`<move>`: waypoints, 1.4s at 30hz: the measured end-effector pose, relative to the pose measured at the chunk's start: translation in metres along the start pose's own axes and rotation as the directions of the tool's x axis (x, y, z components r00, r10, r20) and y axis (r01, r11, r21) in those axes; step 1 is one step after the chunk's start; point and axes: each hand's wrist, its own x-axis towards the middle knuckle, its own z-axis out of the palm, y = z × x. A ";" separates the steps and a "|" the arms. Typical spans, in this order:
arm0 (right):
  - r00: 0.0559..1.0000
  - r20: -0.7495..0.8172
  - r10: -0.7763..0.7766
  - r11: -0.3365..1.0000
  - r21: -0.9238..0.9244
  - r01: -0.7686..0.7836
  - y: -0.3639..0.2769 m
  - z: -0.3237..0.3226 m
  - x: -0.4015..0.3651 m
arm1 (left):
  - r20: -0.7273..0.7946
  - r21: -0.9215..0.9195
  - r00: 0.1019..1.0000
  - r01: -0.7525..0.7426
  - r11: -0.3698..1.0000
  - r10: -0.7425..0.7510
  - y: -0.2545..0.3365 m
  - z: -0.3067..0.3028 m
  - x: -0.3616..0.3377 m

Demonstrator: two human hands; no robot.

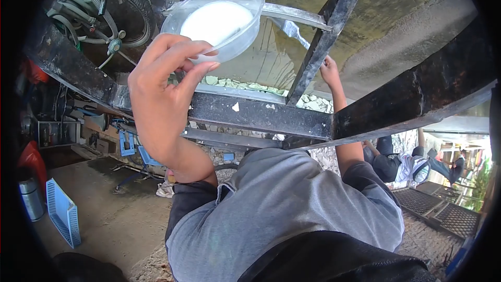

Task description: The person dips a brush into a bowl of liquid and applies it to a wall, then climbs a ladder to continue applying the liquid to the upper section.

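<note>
My left hand (164,94) pinches the near rim of a clear plastic bowl (250,34), fingers above and thumb below. White liquid (216,22) fills much of the bowl, which tilts toward me. On the far side of a dark metal bar (319,55), my right hand (329,70) closes around the handle of a pale, flat-headed paintbrush (293,30). The bar crosses in front of part of the handle. Behind the brush stands a wall (381,15) with darker wet-looking patches and drip streaks.
A black metal frame (255,115) curves across in front of me. Upper left hold a wheel (138,8) and hoses. A blue plastic basket (62,211) and a metal flask (31,201) stand at left. Another person (412,164) is at right, near mesh panels (454,216).
</note>
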 end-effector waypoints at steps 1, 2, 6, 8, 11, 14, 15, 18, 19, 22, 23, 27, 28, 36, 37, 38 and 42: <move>1.000 0.000 0.015 1.000 -0.016 -0.015 0.010 0.002 -0.007 | 0.000 -0.008 1.000 0.001 1.000 -0.001 0.000 0.000 0.000; 1.000 -0.001 0.013 1.000 -0.016 -0.013 0.016 0.006 -0.012 | -0.001 -0.008 1.000 -0.001 1.000 0.001 0.000 0.000 0.000; 0.999 -0.035 -0.013 0.999 -0.031 0.011 0.009 0.028 -0.025 | 0.006 0.009 1.000 0.017 1.000 -0.017 0.001 0.000 0.000; 0.994 -0.099 -0.053 0.995 0.076 0.061 -0.005 0.044 -0.024 | 0.013 0.012 1.000 0.023 1.000 -0.023 0.002 0.000 0.000; 0.988 -0.156 0.011 0.995 0.099 0.004 -0.018 0.062 -0.013 | 0.012 0.011 0.999 0.041 0.999 -0.041 0.004 0.001 0.000; 0.984 -0.171 0.057 0.972 0.233 -0.015 -0.003 0.073 0.022 | -0.008 0.006 1.000 0.014 1.000 -0.014 0.003 0.000 0.001; 0.981 -0.186 0.054 0.953 0.303 0.005 0.006 0.077 0.034 | 0.001 0.019 1.000 0.020 1.000 -0.020 0.002 -0.001 0.000; 0.976 -0.217 -0.004 0.966 0.251 0.060 0.014 0.081 0.053 | 0.017 0.022 0.999 0.039 0.999 -0.039 0.002 -0.002 0.000; 0.973 -0.227 0.040 0.945 0.325 0.037 0.014 0.084 0.052 | 0.014 0.019 0.999 0.032 0.999 -0.032 0.002 -0.002 0.000; 0.976 -0.200 0.084 0.984 0.169 -0.050 0.026 0.085 0.033 | 0.011 0.000 0.999 0.039 0.999 -0.039 0.003 -0.001 -0.001; 0.980 -0.168 0.110 0.994 0.048 -0.103 0.039 0.082 0.023 | 0.003 -0.010 0.999 0.044 0.999 -0.044 0.003 0.000 0.000; 0.952 -0.009 0.306 0.895 -0.338 -0.291 0.090 0.069 -0.019 | 0.002 0.020 1.000 0.023 1.000 -0.023 0.002 -0.002 0.000; 0.932 0.025 0.361 0.862 -0.390 -0.323 0.095 0.069 -0.024 | 0.006 0.015 1.000 0.027 1.000 -0.027 0.003 -0.002 0.000; 0.829 0.173 0.532 0.840 -0.229 -0.492 0.077 0.077 0.006 | 0.004 0.012 0.999 0.048 0.999 -0.048 0.003 0.001 -0.002; 0.834 0.181 0.521 0.854 -0.127 -0.505 0.065 0.076 0.012 | 0.005 0.010 0.998 0.055 0.998 -0.055 0.003 0.001 -0.002; 0.845 0.184 0.502 0.862 -0.029 -0.506 0.050 0.073 0.015 | 0.004 0.009 0.998 0.060 0.998 -0.060 0.003 0.000 -0.001; 0.932 0.136 0.335 0.925 0.138 -0.353 -0.025 0.064 0.030 | 0.004 0.046 1.000 0.028 0.999 -0.028 0.003 -0.001 -0.002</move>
